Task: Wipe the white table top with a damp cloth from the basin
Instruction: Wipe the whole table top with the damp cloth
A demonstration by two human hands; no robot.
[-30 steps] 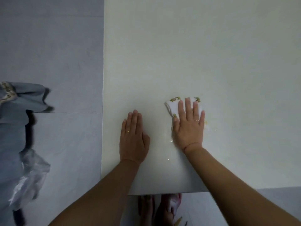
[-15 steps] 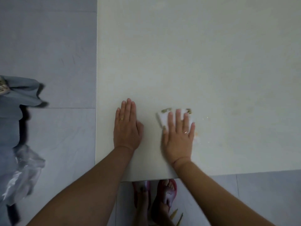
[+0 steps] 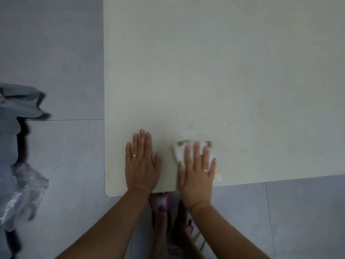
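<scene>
The white folded cloth, olive print along its far edge, lies at the near edge of the white table top, not far from the near left corner. Your right hand presses it flat with straight fingers, nothing curled round it, and the heel of the hand hangs past the table's near edge. Your left hand rests flat and empty just to the left, apart from the cloth.

For this stroke, I'd get the whole palm over the cloth so it doesn't slip off the edge. Press evenly and overlap each pass. Work towards the faint smudge to the right and the broad far surface. The basin is out of view.
</scene>
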